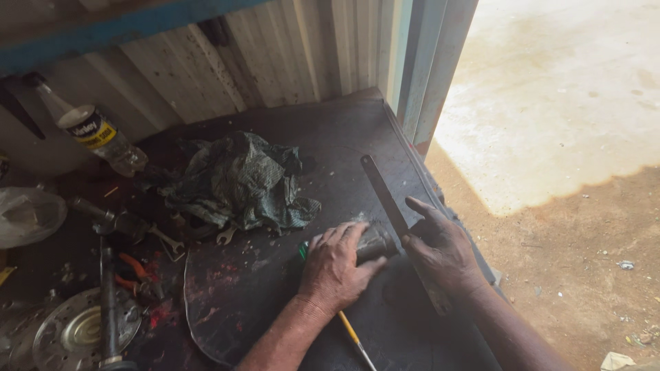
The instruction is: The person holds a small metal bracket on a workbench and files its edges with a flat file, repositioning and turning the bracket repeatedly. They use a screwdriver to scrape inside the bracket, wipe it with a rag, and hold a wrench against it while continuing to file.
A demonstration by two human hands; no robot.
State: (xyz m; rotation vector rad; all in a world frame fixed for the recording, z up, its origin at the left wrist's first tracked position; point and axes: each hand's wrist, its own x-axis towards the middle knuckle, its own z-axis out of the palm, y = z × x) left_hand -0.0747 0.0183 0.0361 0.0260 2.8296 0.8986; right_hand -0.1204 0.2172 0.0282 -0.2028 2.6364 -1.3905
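My left hand (335, 264) is closed around a short grey metal cylinder (377, 242) that lies on the dark metal bench (330, 137). Pressed flat against the cylinder's right end is my right hand (442, 244), which also rests on a long flat metal bar (385, 192). The bar runs diagonally along the bench's right edge, and its lower part is hidden under the hand. A yellow-handled tool (352, 334) sticks out from beneath my left wrist.
A crumpled greenish rag (237, 180) lies mid-bench. At the left are a clear plastic bottle (93, 132), spanners (168, 240), orange-handled pliers (134, 271), a round metal disc (75, 330) and a plastic bag (27, 214). Corrugated metal wall behind; dirt and concrete floor (564, 137) to the right.
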